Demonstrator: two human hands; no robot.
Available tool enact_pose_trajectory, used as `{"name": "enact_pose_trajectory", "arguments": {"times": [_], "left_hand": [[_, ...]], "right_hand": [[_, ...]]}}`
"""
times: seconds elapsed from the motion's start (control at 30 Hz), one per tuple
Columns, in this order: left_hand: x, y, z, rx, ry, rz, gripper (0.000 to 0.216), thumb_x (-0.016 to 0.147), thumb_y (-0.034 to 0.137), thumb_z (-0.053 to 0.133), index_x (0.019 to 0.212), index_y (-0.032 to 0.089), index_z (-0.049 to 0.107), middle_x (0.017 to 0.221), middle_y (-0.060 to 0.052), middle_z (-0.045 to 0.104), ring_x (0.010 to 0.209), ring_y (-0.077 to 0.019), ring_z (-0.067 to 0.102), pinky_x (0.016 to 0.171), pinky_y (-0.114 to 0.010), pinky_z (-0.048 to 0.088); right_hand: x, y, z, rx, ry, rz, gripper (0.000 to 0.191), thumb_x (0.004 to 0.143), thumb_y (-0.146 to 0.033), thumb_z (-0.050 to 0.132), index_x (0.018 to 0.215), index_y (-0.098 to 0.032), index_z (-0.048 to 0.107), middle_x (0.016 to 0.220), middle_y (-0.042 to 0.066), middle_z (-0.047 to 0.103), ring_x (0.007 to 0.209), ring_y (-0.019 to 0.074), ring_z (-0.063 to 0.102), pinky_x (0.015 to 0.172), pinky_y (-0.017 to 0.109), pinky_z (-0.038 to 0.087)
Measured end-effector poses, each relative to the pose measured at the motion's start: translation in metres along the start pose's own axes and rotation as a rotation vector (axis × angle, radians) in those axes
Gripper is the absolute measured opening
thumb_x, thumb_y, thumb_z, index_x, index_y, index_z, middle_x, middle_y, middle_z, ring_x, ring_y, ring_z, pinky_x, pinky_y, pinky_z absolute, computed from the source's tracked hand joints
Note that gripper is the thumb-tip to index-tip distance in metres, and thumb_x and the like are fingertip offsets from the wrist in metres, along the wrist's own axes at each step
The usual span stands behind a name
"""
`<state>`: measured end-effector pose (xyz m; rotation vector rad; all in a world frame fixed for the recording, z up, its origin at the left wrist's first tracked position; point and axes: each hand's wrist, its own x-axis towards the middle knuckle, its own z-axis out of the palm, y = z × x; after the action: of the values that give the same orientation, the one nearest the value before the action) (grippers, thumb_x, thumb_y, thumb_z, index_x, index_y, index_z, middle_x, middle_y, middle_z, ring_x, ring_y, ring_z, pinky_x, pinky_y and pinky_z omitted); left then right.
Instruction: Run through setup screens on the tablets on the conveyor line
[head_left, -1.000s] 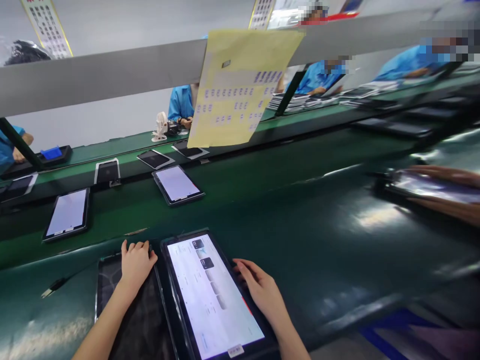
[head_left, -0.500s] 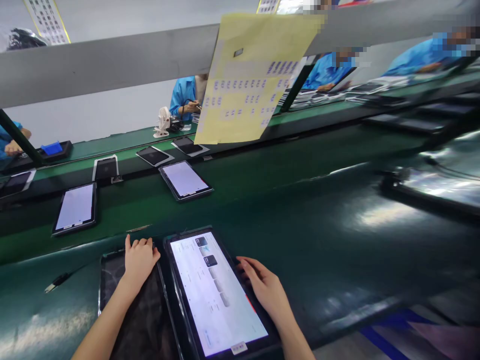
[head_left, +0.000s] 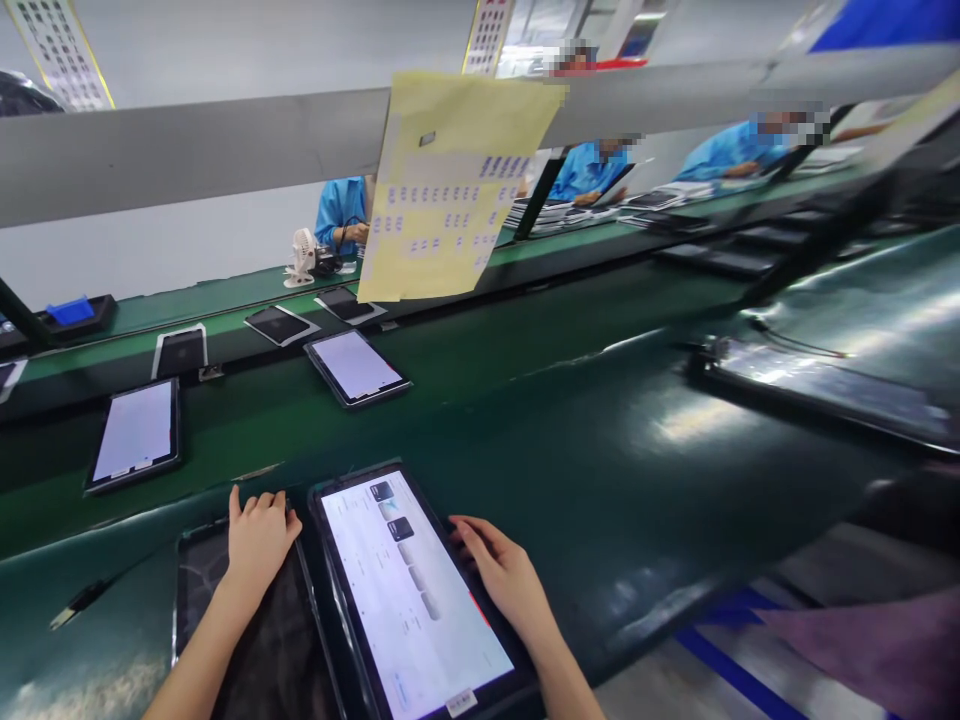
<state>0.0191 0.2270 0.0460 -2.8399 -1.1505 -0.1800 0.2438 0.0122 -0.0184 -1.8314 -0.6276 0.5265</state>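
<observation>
My left hand [head_left: 260, 540] lies over the upper end of a dark-screened tablet [head_left: 277, 640], palm down, fingers slightly bent and apart near its top edge. Beside it on the right lies a larger-looking tablet with a lit white screen [head_left: 416, 600], showing a column of small pictures and a label at its lower edge. Close against this tablet's right edge is my right hand [head_left: 506, 580], thumb and fingers loosely apart; some fingertips are hidden. A cable with a metal plug [head_left: 79, 603] lies left of the dark tablet.
Two lit tablets, one at left [head_left: 136, 432] and one further right [head_left: 356, 367], lie on the green bench [head_left: 540, 450]. A yellow sheet [head_left: 454, 190] hangs from the grey beam [head_left: 225, 140]. A dark device [head_left: 817, 390] lies at right. People in blue sit beyond.
The view has swung a little to the right, so the bench things appear shifted left. Both hands keep their places at the two tablets.
</observation>
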Motion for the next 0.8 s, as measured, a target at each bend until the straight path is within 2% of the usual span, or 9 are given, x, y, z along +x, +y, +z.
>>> {"name": "enact_pose_trajectory", "arguments": {"times": [0.57, 0.8], "left_hand": [[-0.0020, 0.0031, -0.0020, -0.002, -0.028, -0.020, 0.031, 0.087, 0.023, 0.040, 0.097, 0.014, 0.068, 0.088, -0.011, 0.071, 0.084, -0.0267, 0.065, 0.105, -0.051, 0.025], [-0.0026, 0.0012, -0.0038, -0.021, -0.039, -0.022, 0.028, 0.083, 0.026, 0.046, 0.097, 0.015, 0.068, 0.089, -0.009, 0.071, 0.084, -0.0269, 0.064, 0.105, -0.054, 0.023]], "right_hand": [[-0.0006, 0.0050, -0.0020, -0.031, -0.005, 0.009, 0.058, 0.079, -0.066, 0.051, 0.099, -0.014, 0.067, 0.081, 0.008, 0.064, 0.068, 0.0235, 0.058, 0.060, 0.030, 0.048], [0.0002, 0.0093, -0.0013, -0.042, 0.003, 0.018, 0.058, 0.077, -0.065, 0.050, 0.099, -0.014, 0.066, 0.081, 0.008, 0.064, 0.069, 0.0229, 0.057, 0.061, 0.030, 0.048]]}}
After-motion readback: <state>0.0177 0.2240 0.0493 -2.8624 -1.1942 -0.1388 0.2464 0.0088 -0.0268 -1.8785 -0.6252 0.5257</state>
